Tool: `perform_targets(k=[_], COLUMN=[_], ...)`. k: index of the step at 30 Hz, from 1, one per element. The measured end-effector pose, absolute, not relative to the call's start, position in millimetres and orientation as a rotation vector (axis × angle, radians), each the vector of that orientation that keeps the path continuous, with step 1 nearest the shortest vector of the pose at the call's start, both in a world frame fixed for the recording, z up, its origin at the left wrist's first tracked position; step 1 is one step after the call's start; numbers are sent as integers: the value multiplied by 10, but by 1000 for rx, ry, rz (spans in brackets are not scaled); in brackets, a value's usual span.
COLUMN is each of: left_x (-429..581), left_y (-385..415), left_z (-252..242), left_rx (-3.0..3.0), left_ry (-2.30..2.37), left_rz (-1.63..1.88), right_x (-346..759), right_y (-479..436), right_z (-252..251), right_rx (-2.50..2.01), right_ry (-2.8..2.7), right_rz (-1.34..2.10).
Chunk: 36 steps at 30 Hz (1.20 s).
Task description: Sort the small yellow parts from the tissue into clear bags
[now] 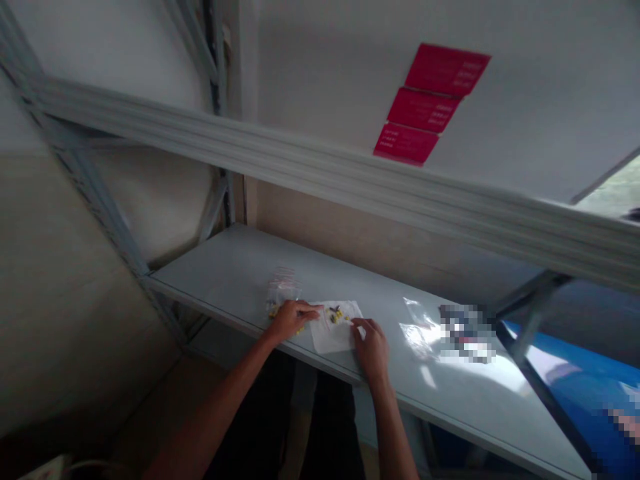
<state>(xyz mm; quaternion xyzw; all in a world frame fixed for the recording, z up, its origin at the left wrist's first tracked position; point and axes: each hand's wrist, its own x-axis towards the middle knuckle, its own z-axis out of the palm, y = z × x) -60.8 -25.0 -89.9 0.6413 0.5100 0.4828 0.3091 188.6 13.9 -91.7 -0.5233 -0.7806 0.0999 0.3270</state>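
A white sheet or flat bag (333, 339) lies near the front edge of the grey shelf, with small yellow and dark pieces (337, 314) on it. My left hand (293, 319) is at its left edge, fingers pressed together; what they hold, if anything, is too small to name. At the right edge, my right hand (371, 343) has its fingers curled and closed, and their tips are hard to make out. Clear zip bags (284, 288) are stacked behind my left hand, with yellow bits at their lower end.
Clear plastic bags (420, 337) lie to the right, beside a blurred-out item (467, 333). A shelf beam (320, 173) crosses above the work surface. Red cards (423, 110) are above the beam. A metal post (107, 207) stands left; something blue (575, 393) is at the right.
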Motion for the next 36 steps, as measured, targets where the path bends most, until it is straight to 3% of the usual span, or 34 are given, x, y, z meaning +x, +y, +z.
perform_targets(k=[4,13,24,36], left_x=[-629,-660,-672,-735], left_y=[-232,-241,-216,-245], left_z=[-926,-882,-850,-785], left_rx=[1711,1770,1582,1603], left_ry=[1341,1307,1347,1197], left_rz=[1303,1296,1363,1213], right_x=[1887,1276,1158,1198], right_y=[129,-72,-130,-218], right_z=[-860,-620,-787,-793], right_rx=[-1299,-926,-916,-895], right_ry=[-1988,-1739,-1649,-1678], right_rz=[347,946,855,888])
